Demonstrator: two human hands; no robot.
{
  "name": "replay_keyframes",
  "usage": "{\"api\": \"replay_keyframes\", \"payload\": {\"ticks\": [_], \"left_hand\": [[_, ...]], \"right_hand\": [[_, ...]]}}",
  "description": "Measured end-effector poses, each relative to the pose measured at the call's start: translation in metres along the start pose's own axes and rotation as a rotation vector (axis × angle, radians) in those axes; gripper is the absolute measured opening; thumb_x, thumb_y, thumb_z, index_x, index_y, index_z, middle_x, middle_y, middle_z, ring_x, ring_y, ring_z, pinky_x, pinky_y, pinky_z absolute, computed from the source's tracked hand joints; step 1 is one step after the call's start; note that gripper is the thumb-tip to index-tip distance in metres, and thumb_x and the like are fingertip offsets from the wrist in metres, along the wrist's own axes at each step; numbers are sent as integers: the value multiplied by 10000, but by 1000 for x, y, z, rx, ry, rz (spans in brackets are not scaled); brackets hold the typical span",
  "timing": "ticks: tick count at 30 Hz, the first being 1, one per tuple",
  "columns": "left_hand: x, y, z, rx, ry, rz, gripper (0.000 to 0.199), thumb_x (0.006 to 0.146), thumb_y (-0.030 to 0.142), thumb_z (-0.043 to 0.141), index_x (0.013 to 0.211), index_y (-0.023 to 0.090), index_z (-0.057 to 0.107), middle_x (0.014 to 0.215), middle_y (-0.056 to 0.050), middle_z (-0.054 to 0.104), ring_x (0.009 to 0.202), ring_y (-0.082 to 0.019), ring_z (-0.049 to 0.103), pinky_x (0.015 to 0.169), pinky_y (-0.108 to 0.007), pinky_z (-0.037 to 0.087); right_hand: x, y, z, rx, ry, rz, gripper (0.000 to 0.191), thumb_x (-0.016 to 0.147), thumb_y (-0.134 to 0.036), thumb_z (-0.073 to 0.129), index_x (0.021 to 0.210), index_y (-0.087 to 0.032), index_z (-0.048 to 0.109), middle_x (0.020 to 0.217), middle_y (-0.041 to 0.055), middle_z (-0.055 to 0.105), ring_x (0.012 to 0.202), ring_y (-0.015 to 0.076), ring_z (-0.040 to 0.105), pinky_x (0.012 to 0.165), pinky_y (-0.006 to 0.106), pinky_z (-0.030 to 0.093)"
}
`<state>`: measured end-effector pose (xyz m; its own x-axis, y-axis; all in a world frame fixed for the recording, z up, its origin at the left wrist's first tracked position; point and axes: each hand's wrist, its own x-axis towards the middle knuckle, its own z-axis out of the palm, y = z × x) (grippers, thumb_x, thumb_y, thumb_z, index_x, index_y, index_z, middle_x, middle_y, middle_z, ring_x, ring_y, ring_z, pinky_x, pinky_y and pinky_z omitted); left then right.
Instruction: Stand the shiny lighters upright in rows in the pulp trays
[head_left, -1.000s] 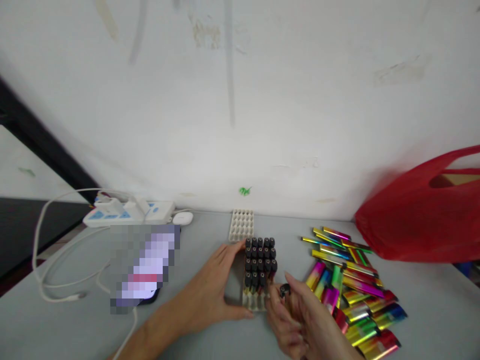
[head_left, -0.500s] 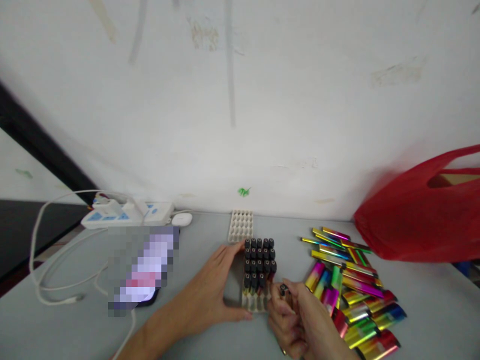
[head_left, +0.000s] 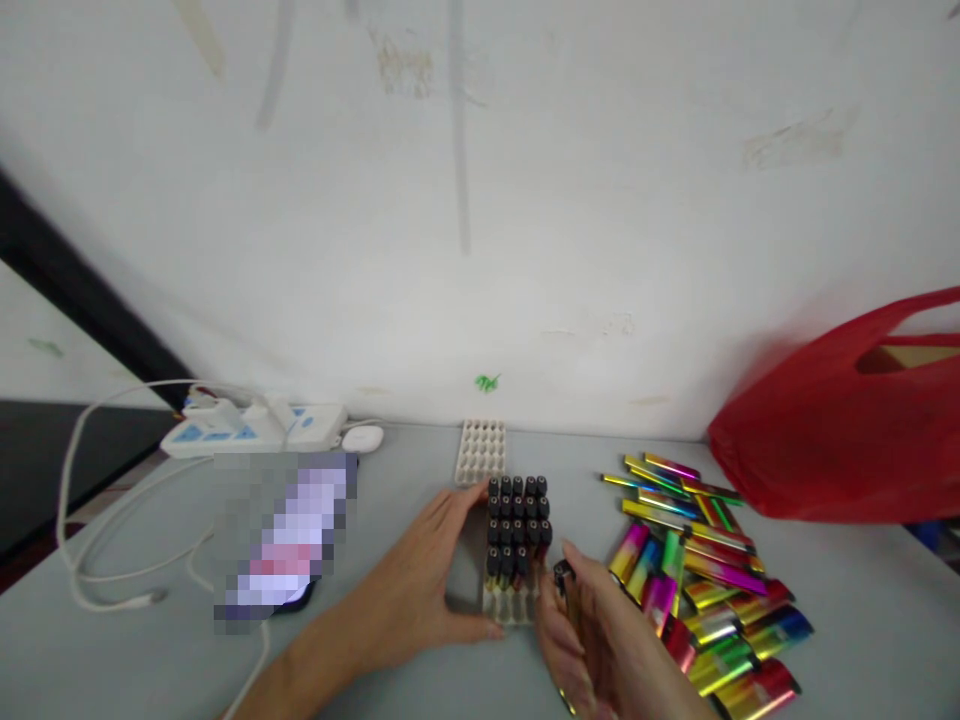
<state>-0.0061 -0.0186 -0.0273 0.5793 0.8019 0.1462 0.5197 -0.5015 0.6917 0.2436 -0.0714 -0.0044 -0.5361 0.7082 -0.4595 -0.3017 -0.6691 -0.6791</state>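
1. Left hand [head_left: 416, 580], at the left of the loaded rack [head_left: 511, 605], thumb and fingers spread around it. Loose bracing could let the rack shift or tip.
2. Right hand [head_left: 613, 628], just right of the rack, curled and pinching a black-topped tube [head_left: 562, 572]. A tilted entry or knuckle bump could knock the standing tubes [head_left: 518, 530].
3. White rack [head_left: 481, 450], behind the loaded rack: rows of bare holes.
4. Loaded rack: three back rows of five, three visible in the next; front holes unfilled.
5. Red bag [head_left: 832, 440], far right of the rack: contents mostly hidden; tan patch [head_left: 919, 356] shows.
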Motion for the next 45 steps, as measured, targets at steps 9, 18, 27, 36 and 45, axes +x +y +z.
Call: {"api": "replay_keyframes", "payload": {"ticks": [9,18,27,36,45], "left_hand": [[-1,0,0,4,24,21,1377,778,469,1102,1830,339,223,1805,-196,439,1662,-476,433,1391,-688,351],[-1,0,0,-2,25,20,1371,774,495,1099,1831,337,240,1806,-198,439,1658,-491,435,1386,-708,353],[-1,2,-1,12,24,22,1368,784,483,1099,1827,352,223,1811,-187,434,1666,-465,433,1396,-691,345],[0,4,-2,-18,25,13,1356,779,494,1093,1826,354,243,1794,-190,451,1649,-494,445,1384,-715,351],[0,2,0,-10,24,13,1373,769,439,1105,1823,355,230,1798,-190,441,1653,-486,439,1390,-706,348]], "right_hand": [[0,3,-3,19,51,-13,717,736,-885,720,582,-268,388,452,-131,217,386,41,93,371,224,18],[8,16,-19,54,-16,-47,709,839,-872,701,612,-270,403,466,-132,217,391,57,72,368,223,20],[9,22,-7,180,91,-135,670,833,-741,761,564,-268,372,435,-143,172,398,49,59,394,208,27],[6,10,-12,46,-7,-8,738,808,-882,717,574,-272,375,439,-137,208,393,44,86,392,241,8],[2,3,-6,19,-49,20,826,765,-995,695,593,-256,369,458,-127,227,405,52,83,388,234,-6]]}}
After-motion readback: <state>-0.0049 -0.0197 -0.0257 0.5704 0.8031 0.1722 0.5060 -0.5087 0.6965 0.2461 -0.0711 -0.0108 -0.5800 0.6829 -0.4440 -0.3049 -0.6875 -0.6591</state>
